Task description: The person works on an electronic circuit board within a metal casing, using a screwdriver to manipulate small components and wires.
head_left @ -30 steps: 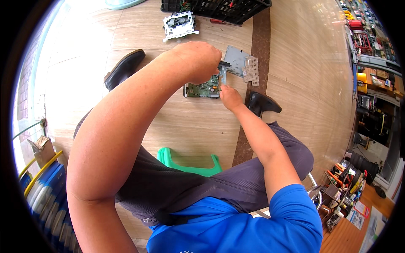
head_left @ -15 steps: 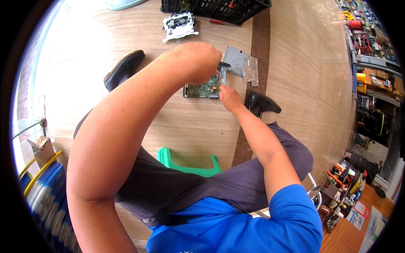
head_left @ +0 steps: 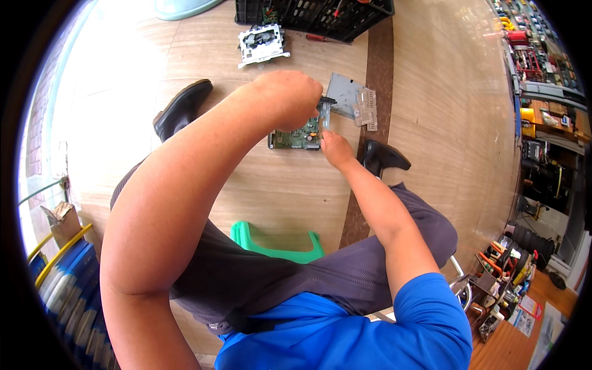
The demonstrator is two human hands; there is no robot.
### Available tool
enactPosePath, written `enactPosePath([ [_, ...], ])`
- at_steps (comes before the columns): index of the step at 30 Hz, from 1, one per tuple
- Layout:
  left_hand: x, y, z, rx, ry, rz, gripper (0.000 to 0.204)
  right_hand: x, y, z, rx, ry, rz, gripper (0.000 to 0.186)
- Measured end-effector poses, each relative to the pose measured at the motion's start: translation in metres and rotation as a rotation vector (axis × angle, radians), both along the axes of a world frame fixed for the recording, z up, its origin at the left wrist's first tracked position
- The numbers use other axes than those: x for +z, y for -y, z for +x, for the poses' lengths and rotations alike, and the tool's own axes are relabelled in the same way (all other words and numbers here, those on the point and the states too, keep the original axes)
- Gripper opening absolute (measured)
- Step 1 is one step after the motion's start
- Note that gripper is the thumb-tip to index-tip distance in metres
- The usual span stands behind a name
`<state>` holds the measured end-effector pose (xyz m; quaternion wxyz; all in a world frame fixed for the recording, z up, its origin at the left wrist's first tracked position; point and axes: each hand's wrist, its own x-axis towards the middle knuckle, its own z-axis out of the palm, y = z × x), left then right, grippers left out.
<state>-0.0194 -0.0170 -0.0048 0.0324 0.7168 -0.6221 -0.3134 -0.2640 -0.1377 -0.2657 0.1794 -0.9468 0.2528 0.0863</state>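
Observation:
A green circuit board (head_left: 297, 140) lies on the floor between my boots, with a pale metal strip (head_left: 325, 118) along its right side. My left hand (head_left: 295, 98) is closed in a fist over the board's far part and hides much of it. A black piece (head_left: 327, 100) shows just beyond its fingers; whether they grip it is hidden. At the board's near right corner my right hand (head_left: 337, 148) is closed, its fingertips pinching the edge by the strip. A grey metal plate (head_left: 344, 91) and clear plastic pieces (head_left: 368, 108) lie to the right of the board.
A white-framed mechanism (head_left: 263, 44) sits farther off, near a black crate (head_left: 308, 15) and a red-handled tool (head_left: 320, 38). Between my legs stands a green plastic stool (head_left: 277, 251). My black boots (head_left: 184, 106) flank the board. A cluttered wooden desk (head_left: 515, 336) is at right.
The whole view has shifted a little, so the floor objects appear slightly lower. Both hands keep nearly the same place and grip at the board.

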Motion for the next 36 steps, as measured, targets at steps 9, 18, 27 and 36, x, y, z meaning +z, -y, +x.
enactPosePath([
  [9,0.0046,0.0011,-0.0014,0.007,-0.016,0.031,0.027,0.0038,-0.0002,0.0011,-0.017,-0.019,0.012,0.014],
  [18,0.0010,0.0023,-0.0015,-0.002,-0.017,0.017,0.027,-0.0022,0.0016,-0.0012,0.016,0.018,0.010,0.011],
  [27,-0.0013,0.0012,-0.0007,0.007,-0.011,-0.015,0.027,-0.0020,-0.0001,-0.0011,-0.002,0.018,-0.021,0.011],
  [36,0.0043,0.0002,-0.0009,0.012,-0.013,-0.005,0.028,-0.0007,0.0005,-0.0013,0.011,0.019,-0.009,0.011],
])
